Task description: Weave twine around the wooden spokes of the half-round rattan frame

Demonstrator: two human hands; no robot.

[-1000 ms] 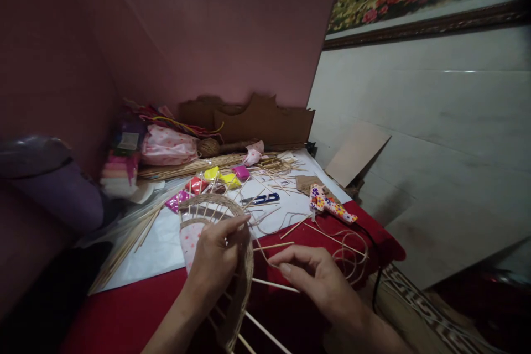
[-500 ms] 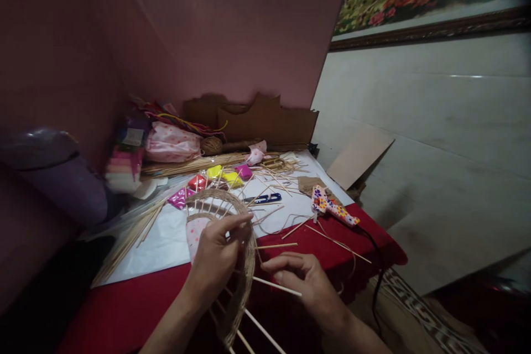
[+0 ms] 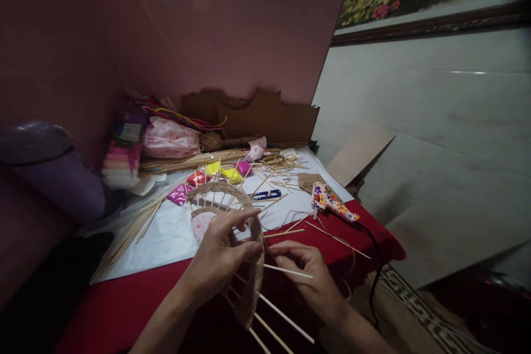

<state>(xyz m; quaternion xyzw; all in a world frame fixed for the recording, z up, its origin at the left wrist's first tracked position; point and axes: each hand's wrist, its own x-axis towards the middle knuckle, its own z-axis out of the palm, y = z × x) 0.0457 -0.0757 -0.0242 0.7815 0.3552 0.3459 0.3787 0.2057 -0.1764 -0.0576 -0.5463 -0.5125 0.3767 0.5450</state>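
A curved frame of thin wooden sticks with a woven twine band [image 3: 258, 271] is held up over the table's front edge. My left hand [image 3: 213, 260] grips the band from inside the curve, thumb and fingers on its inner side and rim. Close against the outer side, my right hand [image 3: 309, 274] has thumb and index finger pinched on a thin strand of twine, mostly hidden at the fingertips. Bare stick ends [image 3: 288, 271] poke outward past the right fingers. Dotted pink fabric [image 3: 201, 225] shows within the frame.
On the white sheet [image 3: 166, 243] lie several loose sticks, coloured packets [image 3: 231, 176] and a blue cutter [image 3: 267, 194]. A flower-patterned glue gun [image 3: 334, 203] rests on the right of the red cloth [image 3: 124, 310], its cable hanging down. Cardboard [image 3: 269, 116] stands behind.
The frame and both hands have shifted slightly right. My right hand's fingertips have come up close to the band, and the twine strand between them shows less.
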